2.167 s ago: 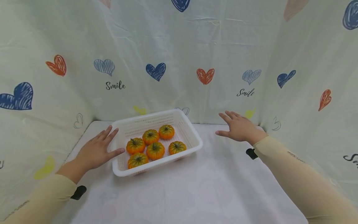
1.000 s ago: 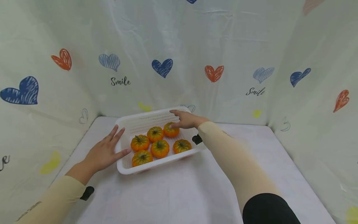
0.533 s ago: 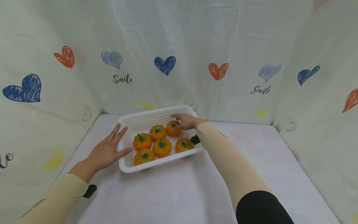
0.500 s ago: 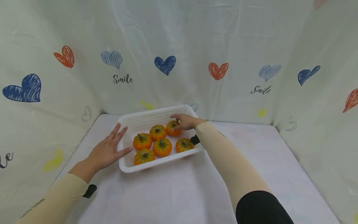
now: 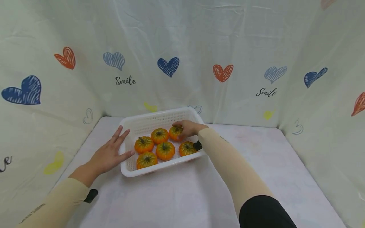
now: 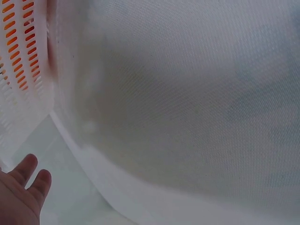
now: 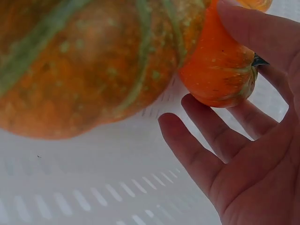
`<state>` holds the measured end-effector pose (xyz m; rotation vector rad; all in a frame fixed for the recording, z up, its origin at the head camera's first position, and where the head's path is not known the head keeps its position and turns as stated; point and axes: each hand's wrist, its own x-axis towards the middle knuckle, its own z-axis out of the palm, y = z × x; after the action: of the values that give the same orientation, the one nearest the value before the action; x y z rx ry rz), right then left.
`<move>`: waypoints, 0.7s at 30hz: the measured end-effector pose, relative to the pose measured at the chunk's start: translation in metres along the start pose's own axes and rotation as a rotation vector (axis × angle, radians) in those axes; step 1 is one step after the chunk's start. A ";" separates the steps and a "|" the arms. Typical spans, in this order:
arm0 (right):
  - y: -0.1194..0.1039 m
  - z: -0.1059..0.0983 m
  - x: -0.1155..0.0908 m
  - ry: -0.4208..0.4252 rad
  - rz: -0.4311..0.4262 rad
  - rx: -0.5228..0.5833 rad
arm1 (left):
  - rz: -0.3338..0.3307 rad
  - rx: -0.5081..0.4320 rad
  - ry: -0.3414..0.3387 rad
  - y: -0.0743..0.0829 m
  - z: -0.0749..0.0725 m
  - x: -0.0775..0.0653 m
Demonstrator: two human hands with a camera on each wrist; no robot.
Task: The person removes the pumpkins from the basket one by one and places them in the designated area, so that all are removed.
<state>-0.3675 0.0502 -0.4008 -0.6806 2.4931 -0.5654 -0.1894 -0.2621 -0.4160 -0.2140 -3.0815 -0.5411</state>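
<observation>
A white plastic basket (image 5: pixel 163 165) with slotted walls holds several small orange-and-green pumpkins (image 5: pixel 165 150). My right hand (image 5: pixel 188 128) reaches into its back right part and grips the rearmost pumpkin (image 5: pixel 174 133), thumb on the near side and fingers bent round the far side. The right wrist view shows this pumpkin (image 7: pixel 220 70) between thumb and fingers, with another pumpkin (image 7: pixel 84 70) large in front of the camera. My left hand (image 5: pixel 106 155) has its fingers spread at the basket's left rim. Only part of the left hand (image 6: pixel 18 197) shows in its wrist view.
The basket stands on a table with a white cloth (image 5: pixel 171 196). Behind and at both sides hangs a pale curtain (image 5: pixel 194 38) printed with hearts and "Smile". A dark wrist strap piece (image 5: pixel 197 145) on the right arm overlaps the front right pumpkin.
My right hand has come from the right side of the table into the basket, lowered onto the rearmost pumpkin and closed round it. The left hand stays by the rim; the head view has shifted slightly.
</observation>
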 end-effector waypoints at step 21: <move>-0.006 -0.001 -0.005 -0.004 0.012 0.006 | 0.024 -0.028 0.006 -0.001 0.000 0.000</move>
<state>-0.3626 0.0487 -0.3953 -0.6635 2.4889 -0.5661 -0.1891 -0.2628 -0.4161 -0.2484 -3.0625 -0.5828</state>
